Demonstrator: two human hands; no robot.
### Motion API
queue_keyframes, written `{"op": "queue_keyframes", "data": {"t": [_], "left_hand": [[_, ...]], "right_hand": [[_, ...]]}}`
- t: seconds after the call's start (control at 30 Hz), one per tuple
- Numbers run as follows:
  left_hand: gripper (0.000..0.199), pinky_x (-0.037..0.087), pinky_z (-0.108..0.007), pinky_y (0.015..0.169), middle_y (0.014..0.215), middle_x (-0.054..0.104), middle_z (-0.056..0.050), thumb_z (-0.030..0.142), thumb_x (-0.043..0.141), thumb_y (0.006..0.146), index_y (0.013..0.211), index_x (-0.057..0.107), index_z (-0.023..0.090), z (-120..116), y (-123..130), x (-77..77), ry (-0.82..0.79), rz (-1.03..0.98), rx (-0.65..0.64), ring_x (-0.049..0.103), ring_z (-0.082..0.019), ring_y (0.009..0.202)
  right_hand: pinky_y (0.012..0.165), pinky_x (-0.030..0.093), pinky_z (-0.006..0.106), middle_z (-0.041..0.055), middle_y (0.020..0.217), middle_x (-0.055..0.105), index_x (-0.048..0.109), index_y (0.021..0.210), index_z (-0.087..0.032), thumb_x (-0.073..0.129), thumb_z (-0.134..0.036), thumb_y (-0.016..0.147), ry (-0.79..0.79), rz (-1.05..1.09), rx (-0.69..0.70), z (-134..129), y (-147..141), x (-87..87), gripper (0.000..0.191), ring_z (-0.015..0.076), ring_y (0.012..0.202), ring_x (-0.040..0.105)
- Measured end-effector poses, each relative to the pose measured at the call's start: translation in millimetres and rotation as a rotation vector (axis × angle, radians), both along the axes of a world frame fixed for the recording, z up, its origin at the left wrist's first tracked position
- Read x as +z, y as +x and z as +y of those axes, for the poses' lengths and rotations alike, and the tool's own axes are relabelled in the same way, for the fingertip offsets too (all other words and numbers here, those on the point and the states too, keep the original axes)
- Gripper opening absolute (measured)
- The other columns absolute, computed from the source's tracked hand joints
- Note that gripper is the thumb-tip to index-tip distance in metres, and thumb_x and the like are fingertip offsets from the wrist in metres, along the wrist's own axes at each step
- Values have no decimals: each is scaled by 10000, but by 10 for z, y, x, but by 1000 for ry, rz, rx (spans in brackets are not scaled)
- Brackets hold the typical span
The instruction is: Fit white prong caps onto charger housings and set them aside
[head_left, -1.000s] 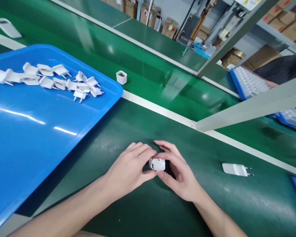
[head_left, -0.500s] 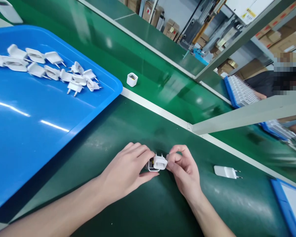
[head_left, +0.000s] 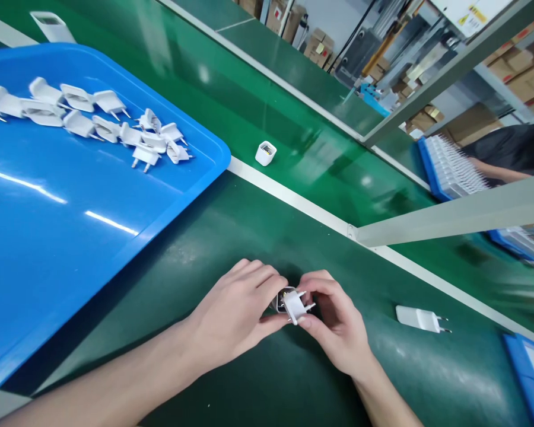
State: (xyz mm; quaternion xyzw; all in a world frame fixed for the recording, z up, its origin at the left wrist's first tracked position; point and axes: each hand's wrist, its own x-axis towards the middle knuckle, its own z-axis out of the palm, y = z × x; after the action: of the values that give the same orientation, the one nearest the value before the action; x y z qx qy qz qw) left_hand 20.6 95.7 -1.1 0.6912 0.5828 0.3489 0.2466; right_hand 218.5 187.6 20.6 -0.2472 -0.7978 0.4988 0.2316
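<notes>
My left hand [head_left: 244, 311] is closed around a white charger housing [head_left: 279, 303], its open end facing right with circuit parts showing inside. Between thumb and fingers, my right hand [head_left: 338, 317] grips a white two-pin plug cap [head_left: 295, 305] right at that opening. The pins of the cap point to the right, and it looks slightly tilted against the housing. Whether the two parts are joined I cannot tell. To the right on the green table lies a white charger with two pins [head_left: 420, 319].
A blue tray [head_left: 115, 255] at left holds several loose plug caps [head_left: 78, 121]. Open white housings [head_left: 266, 153] stand on the green belt [head_left: 222, 95] beyond the white rail. A post [head_left: 449, 207] crosses at right; a co-worker's arm [head_left: 498, 171] is behind it. Another blue tray [head_left: 523, 367] sits lower right.
The plug cap has turned in my right hand, so its pins now point right rather than up and away. On the belt, the open housings have shifted right.
</notes>
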Motion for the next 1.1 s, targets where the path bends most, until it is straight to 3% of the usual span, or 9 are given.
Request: {"op": "queue_keyframes", "data": {"t": [0.13, 0.23, 0.33, 0.43, 0.53, 0.6, 0.77, 1.1], "left_hand": [[192, 414, -385, 783, 1026, 691, 1, 289, 744, 937, 1053, 632, 185, -8, 7, 4, 3, 0, 16, 578, -209, 878], [159, 418, -383, 780, 1036, 695, -8, 289, 720, 955, 1036, 631, 185, -15, 16, 12, 4, -7, 9, 589, -212, 887], [134, 423, -383, 780, 1038, 695, -16, 253, 729, 940, 987, 628, 178, -17, 20, 13, 10, -6, 8, 600, -217, 894], [115, 424, -382, 771, 1012, 689, -14, 230, 721, 937, 963, 623, 175, -16, 20, 8, 12, -4, 9, 595, -212, 876], [97, 422, -386, 764, 990, 683, -10, 249, 689, 964, 970, 628, 174, -14, 25, 7, 8, 7, 7, 582, -208, 857], [106, 424, -386, 768, 989, 686, -7, 271, 680, 977, 972, 637, 174, -14, 32, 9, 7, 8, 8, 583, -205, 855], [139, 423, -384, 772, 1012, 701, -3, 267, 734, 943, 1005, 649, 177, -14, 45, 8, 11, 3, 15, 599, -203, 864], [109, 418, -382, 760, 990, 699, -11, 264, 711, 956, 962, 643, 179, -13, 63, -8, 36, 4, 33, 601, -211, 854]], "right_hand": [[701, 549, 353, 53, 978, 665, 622, 1208, -288, 666, -158, 990, 164, 79, -46, -12, 23, 29, 257, 210, 841, 631], [756, 567, 401, 76, 1066, 699, 635, 1293, -298, 626, -13, 946, 393, 12, 30, -2, 28, 113, 448, 238, 917, 655], [831, 563, 440, 89, 1159, 699, 621, 1376, -310, 623, 11, 932, 566, -85, 121, -21, -3, 164, 548, 261, 999, 647], [841, 568, 429, 83, 1166, 696, 565, 1426, -324, 669, -63, 950, 451, -97, 63, -77, -42, 138, 552, 264, 1015, 650], [807, 569, 375, 65, 1093, 664, 652, 1244, -292, 701, -133, 960, 272, -140, -34, -120, -43, 97, 329, 235, 959, 650], [780, 562, 346, 55, 1050, 628, 691, 1114, -271, 690, -153, 972, 246, -160, -68, -130, -26, 95, 185, 214, 919, 640], [746, 546, 316, 52, 1036, 551, 695, 1107, -264, 644, -128, 982, 379, -212, -99, -134, -2, 153, 192, 199, 900, 607], [724, 524, 343, 64, 1018, 545, 661, 1124, -246, 600, -85, 981, 542, -251, -86, -195, -63, 184, 224, 212, 875, 596]]}}
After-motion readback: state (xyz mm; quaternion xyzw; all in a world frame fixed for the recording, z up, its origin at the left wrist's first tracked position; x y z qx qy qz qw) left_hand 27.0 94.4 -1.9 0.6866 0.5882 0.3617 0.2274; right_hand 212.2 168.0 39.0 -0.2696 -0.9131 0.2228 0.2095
